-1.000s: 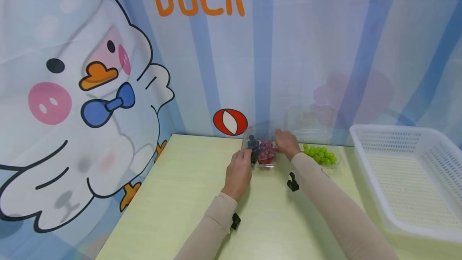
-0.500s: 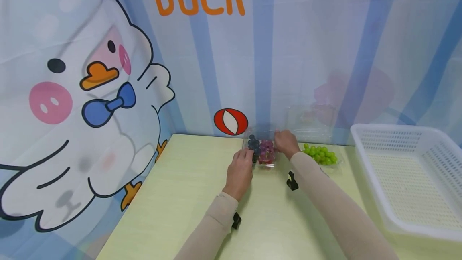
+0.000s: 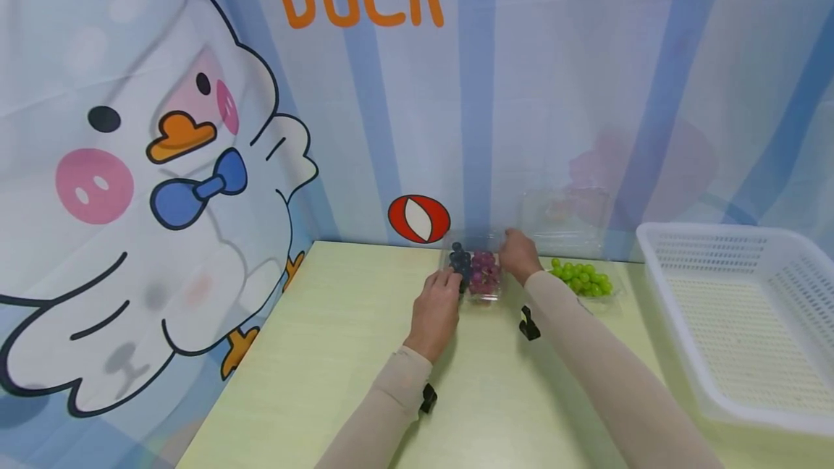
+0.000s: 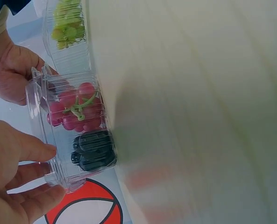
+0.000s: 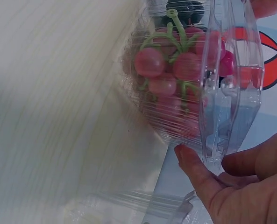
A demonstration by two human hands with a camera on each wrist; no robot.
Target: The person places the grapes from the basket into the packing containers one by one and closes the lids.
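A clear plastic clamshell box [image 3: 483,298] stands by the back wall, holding red grapes [image 3: 484,273] on its right and dark grapes [image 3: 460,263] on its left. My left hand [image 3: 434,317] grips its left end, thumb and fingers at the rim in the left wrist view. At the right end, my right hand [image 3: 520,258] pinches the rim corner; its thumb [image 5: 189,163] lies below and the index finger by the lid edge. The lid [image 5: 250,93] is down over the base, with the two rims close together in the right wrist view.
A second clear box with its lid [image 3: 564,219] raised stands to the right, holding green grapes [image 3: 583,279]. Farther right is a white perforated basket [image 3: 664,331]. A printed duck curtain [image 3: 554,93] hangs directly behind the pale table [image 3: 339,324].
The lid of the box with red and dark grapes has come down a little. Both hands stay at its ends, having shifted only slightly.
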